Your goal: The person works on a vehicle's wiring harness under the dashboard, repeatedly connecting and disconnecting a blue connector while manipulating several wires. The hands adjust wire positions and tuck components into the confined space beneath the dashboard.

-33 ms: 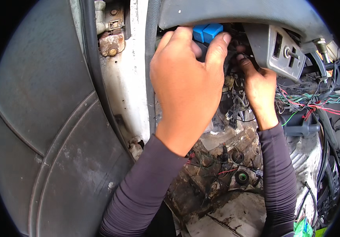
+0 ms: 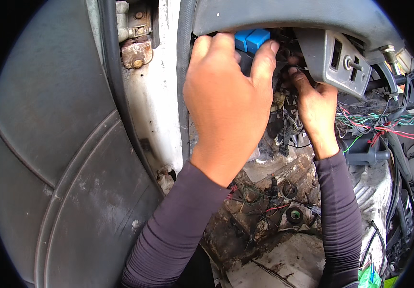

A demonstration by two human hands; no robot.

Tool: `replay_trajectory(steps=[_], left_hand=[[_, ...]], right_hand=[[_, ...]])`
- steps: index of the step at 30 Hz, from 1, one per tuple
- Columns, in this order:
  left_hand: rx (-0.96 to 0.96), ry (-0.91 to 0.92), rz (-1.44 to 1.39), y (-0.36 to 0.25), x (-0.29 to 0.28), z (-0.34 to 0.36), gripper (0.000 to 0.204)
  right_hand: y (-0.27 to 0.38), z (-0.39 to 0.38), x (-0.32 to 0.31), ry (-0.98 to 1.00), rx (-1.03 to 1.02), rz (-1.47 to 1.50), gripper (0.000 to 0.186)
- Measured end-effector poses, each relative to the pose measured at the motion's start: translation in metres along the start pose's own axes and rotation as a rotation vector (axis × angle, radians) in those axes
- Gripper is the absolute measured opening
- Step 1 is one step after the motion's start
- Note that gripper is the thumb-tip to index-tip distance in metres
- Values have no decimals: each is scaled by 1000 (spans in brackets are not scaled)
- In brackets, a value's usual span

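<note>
Two blue box-shaped relays (image 2: pixel 251 41) sit side by side under the lip of the grey dashboard (image 2: pixel 284 15). My left hand (image 2: pixel 231 101) reaches up around them, fingers curled on their left and thumb at their lower right; its fingertips are partly hidden. Right of it, my right hand (image 2: pixel 315 103) is raised into the dark gap beside a grey metal bracket (image 2: pixel 346 65). Its thumb and fingers come together there among dark parts, and whatever they pinch is too hidden to name. Loose wires (image 2: pixel 286 127) hang below between both hands.
At the left stands a dark door panel (image 2: pixel 87 158), next to a white door pillar (image 2: pixel 156 96). Red and green wires (image 2: pixel 380 126) spread out on the right. The dirty floor holds a roll of black tape (image 2: pixel 294 215) and scattered wire pieces.
My left hand's fingers have shifted very slightly, and the blue relays have moved a touch with them. The right hand stays practically in place.
</note>
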State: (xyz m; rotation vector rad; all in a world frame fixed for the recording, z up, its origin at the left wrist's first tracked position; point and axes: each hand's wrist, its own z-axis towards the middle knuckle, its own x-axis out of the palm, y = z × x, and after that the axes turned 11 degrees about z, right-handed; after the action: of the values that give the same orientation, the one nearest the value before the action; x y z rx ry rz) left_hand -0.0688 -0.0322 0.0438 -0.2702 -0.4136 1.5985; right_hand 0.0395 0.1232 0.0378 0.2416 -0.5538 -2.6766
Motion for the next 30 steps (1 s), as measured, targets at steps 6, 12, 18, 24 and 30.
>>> replay_trajectory(steps=[6,12,18,24,30], left_hand=[[179,42,217,-15,-5,-12,36],[297,70,287,-26,-2,-6,46],[327,102,237,-28,15,12,30],[544,109,121,-1,36,28,20],[607,349,249,18,41,50,31]], right_hand=[[20,-3,2,-15,18,-45,18],[24,-5,5,-50,113,72,23],[28,-4,2,-84,49,15,27],[19,7,1,-117,-67,-155,23],[11,12,2,-94,-282,-166,18]])
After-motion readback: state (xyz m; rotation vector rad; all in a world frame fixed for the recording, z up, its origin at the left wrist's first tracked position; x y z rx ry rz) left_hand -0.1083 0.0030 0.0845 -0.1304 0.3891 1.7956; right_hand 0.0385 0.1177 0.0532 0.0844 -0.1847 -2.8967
